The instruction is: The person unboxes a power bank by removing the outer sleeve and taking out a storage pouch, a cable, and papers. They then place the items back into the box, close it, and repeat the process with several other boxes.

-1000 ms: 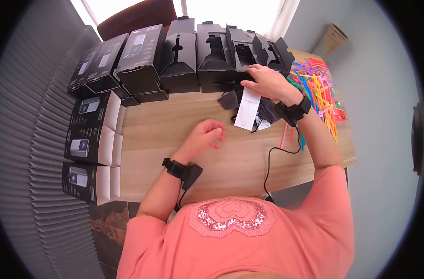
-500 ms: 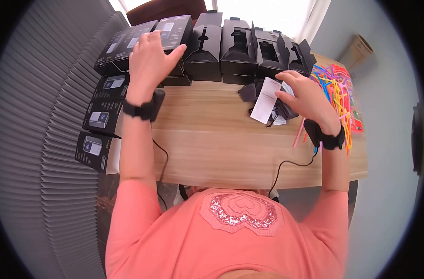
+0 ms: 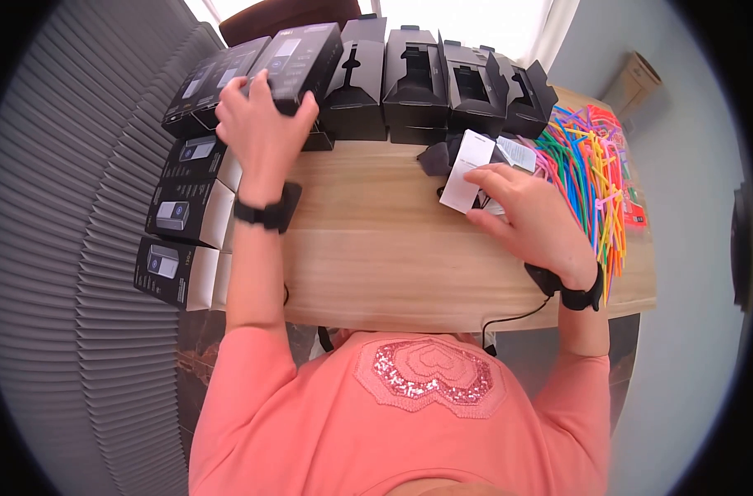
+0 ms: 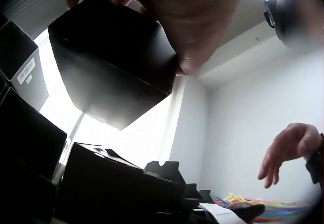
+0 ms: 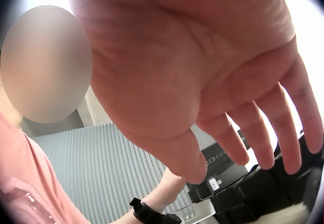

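My left hand (image 3: pixel 265 136) grips the near end of a black product box (image 3: pixel 302 58), thumb on one side and fingers on the other. In the left wrist view that box (image 4: pixel 111 77) hangs from the hand (image 4: pixel 187 16), raised above the other boxes. My right hand (image 3: pixel 538 219) hovers at the right with its fingers loosely extended and holds nothing; its bare palm (image 5: pixel 202 72) faces the right wrist camera. Just beyond its fingers lies a white leaflet (image 3: pixel 466 178) on dark cloth pouches (image 3: pixel 437 159).
Opened black boxes (image 3: pixel 414 87) line the back of the wooden table (image 3: pixel 376 264). More black boxes (image 3: pixel 174 215) stand along the left edge. A heap of colourful bendy straws (image 3: pixel 595 186) lies at the right, and a thin black cable (image 3: pixel 509 318) hangs by the front edge.
My left hand has gone from the table's middle to the back-left box and taken hold of it, tilting it up. The right hand has drawn back from the open boxes toward me.
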{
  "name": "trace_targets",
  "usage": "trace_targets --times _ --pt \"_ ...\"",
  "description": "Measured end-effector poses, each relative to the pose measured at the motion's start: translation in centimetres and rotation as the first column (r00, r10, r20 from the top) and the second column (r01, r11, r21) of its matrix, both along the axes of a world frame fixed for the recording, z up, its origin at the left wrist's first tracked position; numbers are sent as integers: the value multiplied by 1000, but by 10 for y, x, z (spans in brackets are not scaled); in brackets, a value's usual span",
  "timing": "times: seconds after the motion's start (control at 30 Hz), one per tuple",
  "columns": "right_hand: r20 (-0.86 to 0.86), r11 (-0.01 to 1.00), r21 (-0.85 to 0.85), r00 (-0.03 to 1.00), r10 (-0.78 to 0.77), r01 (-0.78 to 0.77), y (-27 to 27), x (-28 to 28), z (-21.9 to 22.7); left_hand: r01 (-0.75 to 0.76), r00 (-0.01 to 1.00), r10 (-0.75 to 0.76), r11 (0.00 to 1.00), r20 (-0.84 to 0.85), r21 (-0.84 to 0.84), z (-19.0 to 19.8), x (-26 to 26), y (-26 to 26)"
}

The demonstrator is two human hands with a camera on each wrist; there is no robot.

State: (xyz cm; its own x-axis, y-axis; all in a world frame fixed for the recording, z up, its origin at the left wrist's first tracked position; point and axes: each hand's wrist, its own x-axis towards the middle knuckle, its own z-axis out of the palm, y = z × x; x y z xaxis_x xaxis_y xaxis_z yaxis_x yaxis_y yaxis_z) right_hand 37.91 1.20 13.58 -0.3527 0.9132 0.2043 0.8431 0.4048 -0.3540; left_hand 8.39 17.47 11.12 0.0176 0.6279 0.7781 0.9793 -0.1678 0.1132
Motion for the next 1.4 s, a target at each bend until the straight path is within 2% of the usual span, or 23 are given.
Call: trace_targets --times 0.03,0.07,0.13,0.2,0.27,0.33,0.4,0.5,0.53,0.57,0.6,0.63,0.67,0.7,0.73,0.8,0.87,0.93,0.97,1.13,1.23,1.3,1.4 --pt "-2 1000 -3 1000 1 -1 0 -5 -5 94 995 -96 990 7 104 -1 -4 -17" --pt "-60 998 -5 996 70 -70 0 -10 -12 94 996 -94 991 4 100 -1 -8 -37" --pt "-123 989 -11 981 147 -149 -1 -19 -22 382 920 -387 921 65 76 -3 -21 -84" --pt "-185 941 -116 938 294 -318 -1 -28 -29 530 845 -514 842 150 -97 -10 -36 -128" --pt "-192 913 -173 922 335 -368 0 -35 -36 605 796 -579 748 175 -274 -22 -51 -162" --pt "-273 801 -327 862 427 -501 1 -47 -55 528 834 -540 726 110 -441 -60 -57 -192" --pt "-238 764 -395 860 451 -510 7 -54 -67 490 851 -521 743 65 -456 -73 -51 -201" --pt "-125 746 -515 898 422 -422 9 -58 -81 668 735 -543 478 406 -571 -67 -48 -201" --pt "-181 818 -420 920 348 -392 7 -54 -82 667 737 -536 477 412 -572 -63 -48 -193" --pt "-243 881 -322 930 276 -346 6 -50 -83 688 726 -355 370 590 -625 -59 -48 -183" --pt "-243 879 -327 930 277 -347 3 -45 -83 720 687 -136 254 713 -645 -57 -48 -170" --pt "-226 887 -334 941 252 -318 0 -40 -81 721 686 -132 253 715 -645 -59 -46 -153" --pt "-210 895 -341 951 227 -289 -5 -36 -78 555 822 -314 629 476 -544 -65 -43 -134" --pt "-210 892 -348 951 226 -289 -10 -32 -75 379 924 -346 887 163 -262 -72 -40 -120" --pt "-207 899 -356 960 190 -255 -17 -28 -73 382 923 -347 884 168 -271 -78 -41 -111" --pt "-198 897 -389 970 141 -210 -30 -25 -74 311 945 -182 754 271 -579 -94 -45 -104" --pt "-253 885 -432 965 65 -173 -36 -26 -76 337 931 -161 729 329 -596 -99 -45 -106" --pt "-293 900 -397 954 64 -182 -36 -31 -89 321 904 14 637 427 -701 -98 -51 -108" --pt "-333 915 -350 940 79 -201 -36 -34 -96 423 849 -45 654 526 -627 -108 -55 -107" --pt "-358 930 -311 930 78 -198 -34 -51 -111 427 840 -27 649 542 -630 -108 -57 -112" --pt "-373 945 -287 927 41 -158 -40 -46 -116 510 770 -61 657 635 -555 -117 -66 -112" --pt "-375 959 -237 925 55 -153 -47 -34 -116 616 633 -15 616 774 -491 -116 -69 -114" --pt "-294 946 -321 955 -49 -51 -64 -8 -109 621 594 7 632 805 -464 -115 -80 -113"
